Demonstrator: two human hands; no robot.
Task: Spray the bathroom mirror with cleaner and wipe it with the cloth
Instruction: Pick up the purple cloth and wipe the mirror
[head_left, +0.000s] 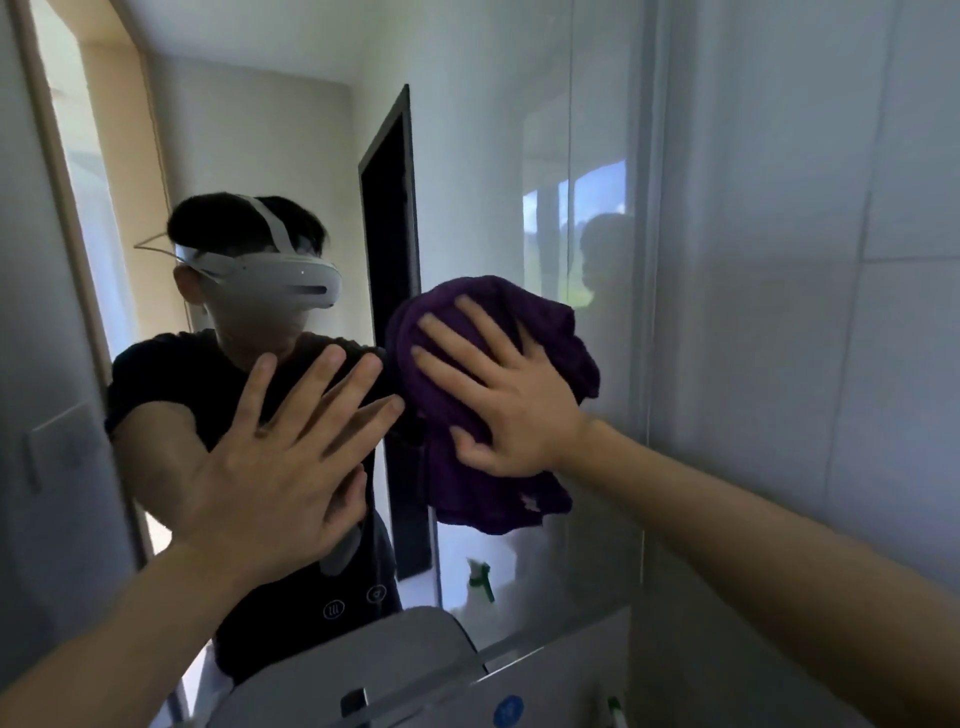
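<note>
— Report the hands first.

— The right hand (498, 400) lies flat, fingers straight and spread. Its palm presses the purple cloth (550, 327) against the mirror (467, 156), right of the glass's centre. It pins the cloth rather than gripping it. The left hand (280, 467) is wide open and holds nothing. It is raised at the mirror's lower left, and I cannot tell whether it touches the glass.

— Condition of the cloth?

— Bunched under the palm, with a loose fold hanging below the hand. I judge it soft, light and limp. It should slide easily on the glass but may slip out sideways. Pressure is best placed over the thick middle, not the trailing corner.

— The glass itself?

— Rigid and smooth, probably slick where wet. Firm, even pressure seems enough.

— Surroundings?

— A spray bottle (480, 577) shows only as a reflection near the mirror's bottom edge. A tiled wall (831, 260) adjoins the mirror's right side.
</note>
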